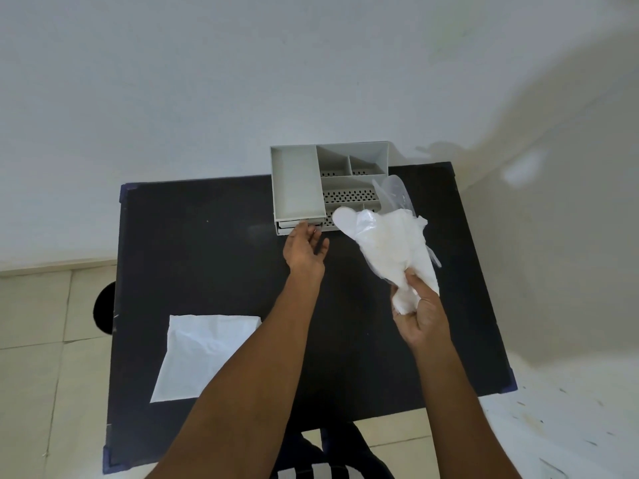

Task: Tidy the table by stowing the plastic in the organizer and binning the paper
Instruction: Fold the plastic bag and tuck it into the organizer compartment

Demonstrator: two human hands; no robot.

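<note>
- The right hand, the nearer one to the camera, is clamped on the lower end of a crumpled bundle of clear and white plastic, held up off the matte black rectangular table.
- The bundle's long axis runs from that pinch up and leftward; its loose end overlaps the near right corner of the grey, many-compartment plastic organizer at the table's far edge, which suggests it is about to be stowed.
- The left hand, fingers loosely apart, touches the organizer's low front drawer, probably to open or steady it.
- A flat white paper sheet lies near-left on the table, not yet binned.
</note>
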